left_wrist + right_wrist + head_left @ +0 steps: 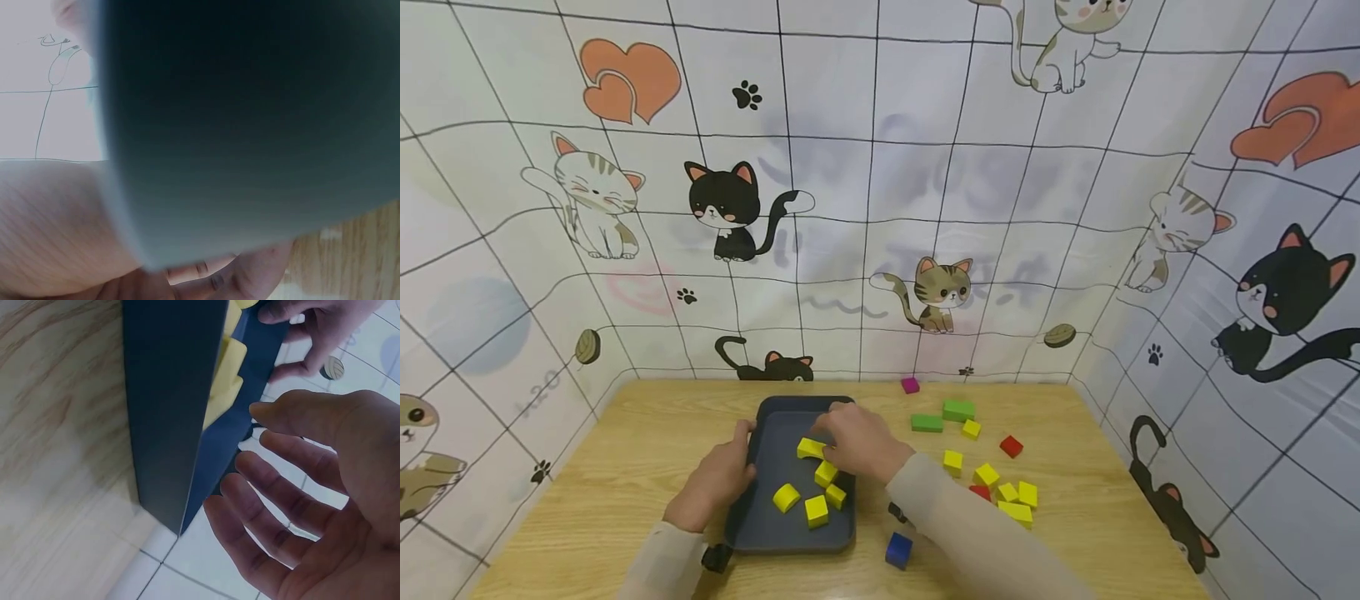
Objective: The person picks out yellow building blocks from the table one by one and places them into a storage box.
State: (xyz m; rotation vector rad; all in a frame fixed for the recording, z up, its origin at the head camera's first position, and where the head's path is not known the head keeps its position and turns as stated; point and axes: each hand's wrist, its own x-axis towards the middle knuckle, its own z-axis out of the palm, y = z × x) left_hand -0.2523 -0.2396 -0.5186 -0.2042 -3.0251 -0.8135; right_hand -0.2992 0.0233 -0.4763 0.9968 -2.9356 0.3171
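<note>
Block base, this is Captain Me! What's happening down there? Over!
Left hand holding dark tray. Right hand over tray, fingers loose, no block seen in it. Five yellow blocks visible inside. Right hand hides part of tray.

My spot looks like a small screened-off booth, perhaps in a home: creased cat-print sheeting [842, 183] walls my wood-grain tabletop [647, 433] along its far edge and both sides.

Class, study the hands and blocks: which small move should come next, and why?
Probably the right hand should reach for a yellow block on the table, right of the tray: that hand looks empty, the blocks seen in the tray are all yellow, and the left hand holds the tray.
</note>
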